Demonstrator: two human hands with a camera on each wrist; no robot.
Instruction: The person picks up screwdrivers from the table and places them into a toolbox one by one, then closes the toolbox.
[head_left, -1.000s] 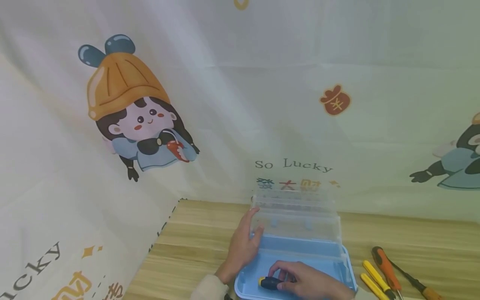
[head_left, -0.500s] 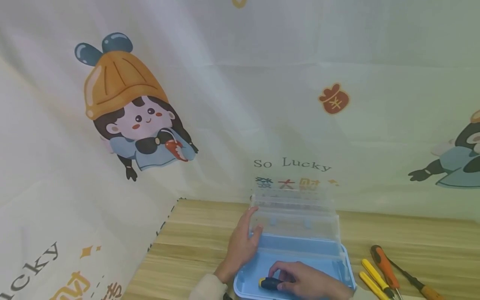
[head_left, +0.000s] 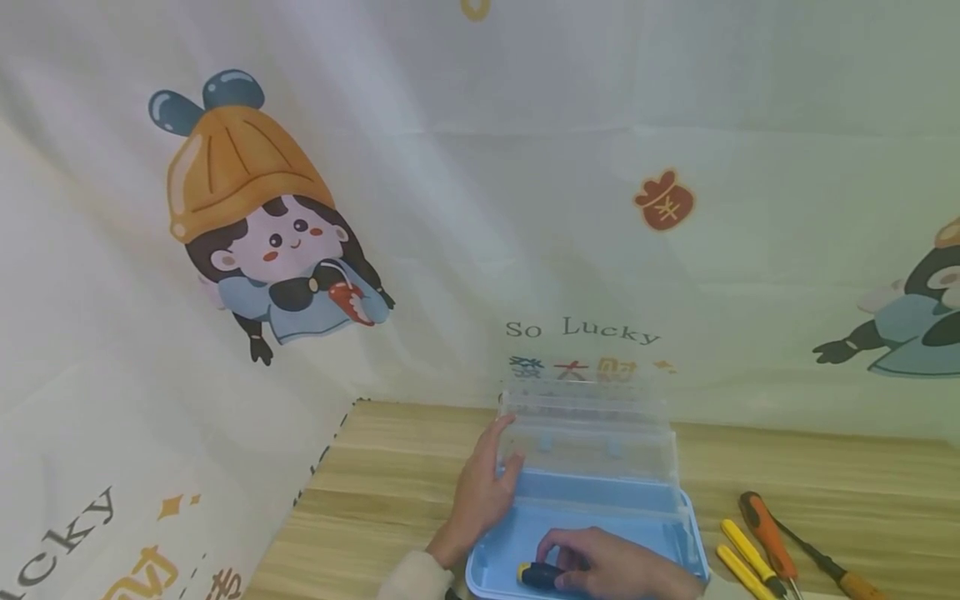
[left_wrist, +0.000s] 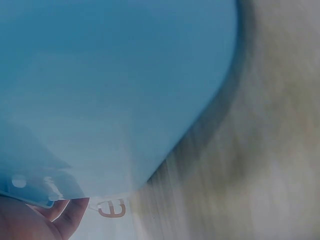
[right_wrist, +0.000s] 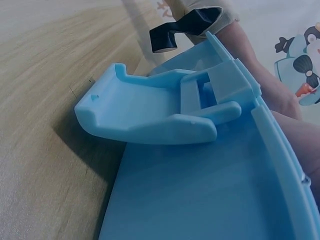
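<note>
A light blue plastic toolbox [head_left: 491,550] stands on the table with its clear lid [head_left: 592,458] raised at the back. At the box's left rear corner, my left hand [head_left: 480,496] holds the edge, thumb on the inner side and fingers along the lid. The same fingers [left_wrist: 72,217] appear low in the left wrist view. Inside the box, my right hand [head_left: 611,562] grips a screwdriver by its black handle [head_left: 538,575], whose yellow end points left. Its shaft is hidden. The right wrist view shows the box's blue front latch [right_wrist: 145,105] hanging outward, but not the hand's fingers.
Right of the box lie pliers with yellow handles [head_left: 752,554], an orange-and-black screwdriver [head_left: 767,525] and a dark-shafted tool with an orange-brown handle [head_left: 858,585]. A printed cloth [head_left: 450,250] hangs behind the wooden table [head_left: 405,450].
The head view has shifted very slightly. Both hands, the screwdriver and the toolbox keep nearly the same places.
</note>
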